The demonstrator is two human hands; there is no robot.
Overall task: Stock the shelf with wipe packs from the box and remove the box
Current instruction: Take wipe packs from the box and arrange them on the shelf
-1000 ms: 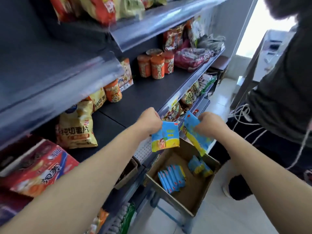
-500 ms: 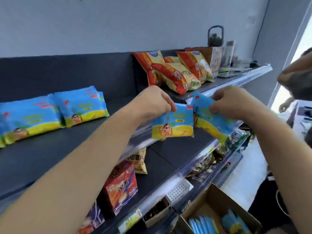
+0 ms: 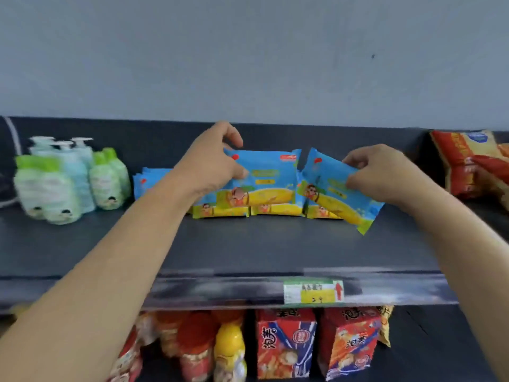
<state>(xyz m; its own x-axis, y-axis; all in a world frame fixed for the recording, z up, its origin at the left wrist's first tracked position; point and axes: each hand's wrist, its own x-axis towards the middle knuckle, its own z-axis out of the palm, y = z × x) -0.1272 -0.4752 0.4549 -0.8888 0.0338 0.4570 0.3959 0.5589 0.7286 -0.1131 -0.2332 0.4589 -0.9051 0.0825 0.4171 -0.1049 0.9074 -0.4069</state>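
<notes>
My left hand [image 3: 212, 164] grips a blue and yellow wipe pack [image 3: 268, 177] by its left edge, holding it over wipe packs lying on the dark top shelf [image 3: 248, 244]. In my right hand [image 3: 380, 175] is a second wipe pack [image 3: 327, 188], tilted down to the right, just above the shelf. Beneath both, a row of wipe packs [image 3: 275, 209] lies flat, and more wipe packs [image 3: 150, 179] sit to the left behind my forearm. The box is out of view.
Green and white pump bottles [image 3: 66, 177] stand at the shelf's left end. Red and yellow snack bags [image 3: 473, 164] lie at the right end. A price label [image 3: 313, 292] sits on the shelf's front rail. Red snack boxes [image 3: 286, 343] fill the shelf below.
Both hands have lifted the two wipe packs from above the box up to the top shelf, and my view has turned to face the stocked wipe packs. The box has left the view.
</notes>
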